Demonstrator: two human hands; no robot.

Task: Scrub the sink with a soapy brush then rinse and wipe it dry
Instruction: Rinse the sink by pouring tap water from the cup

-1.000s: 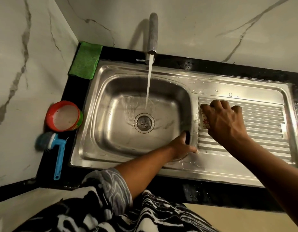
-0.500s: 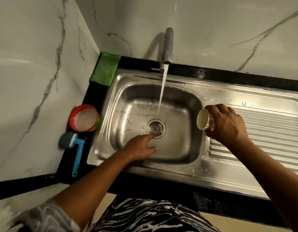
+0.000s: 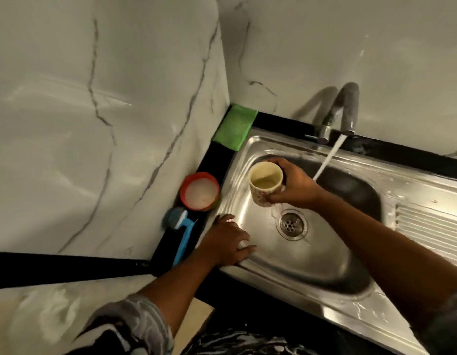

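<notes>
We are resting our left hand (image 3: 227,239), fingers spread, on the left rim of the sink (image 3: 325,254); our right hand (image 3: 295,187) is gripping a cup (image 3: 265,183) over the open basin; the brush (image 3: 180,226) is lying just beside the left hand

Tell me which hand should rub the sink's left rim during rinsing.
Left. The left hand lies open on that rim of the sink, probably ready to rub, while the right hand grips the cup over the basin.

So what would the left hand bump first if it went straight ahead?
Probably the cup held by the right hand, across the sink basin. The cup may be higher than the left hand, though, so it might slip underneath.
</notes>
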